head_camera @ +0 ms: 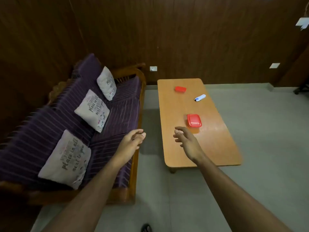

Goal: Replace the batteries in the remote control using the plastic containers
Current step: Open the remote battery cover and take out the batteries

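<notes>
On a low wooden table (217, 141) stand two plastic containers with red lids: the near container (194, 120) at mid-table and the far container (180, 89) toward the back. A white remote control (200, 97) lies between them, nearer the right edge. My right hand (187, 141) hovers over the table just in front of the near container, fingers spread, holding nothing. My left hand (132, 141) hangs over the gap between sofa and table, fingers loosely curled, empty. What the containers hold is hidden by their lids.
A wooden sofa (100, 124) with a purple striped cover and three printed cushions stands left of the table. Grey floor surrounds the table. A dark wood-panelled wall runs behind. A sandal (146, 228) lies at the bottom edge.
</notes>
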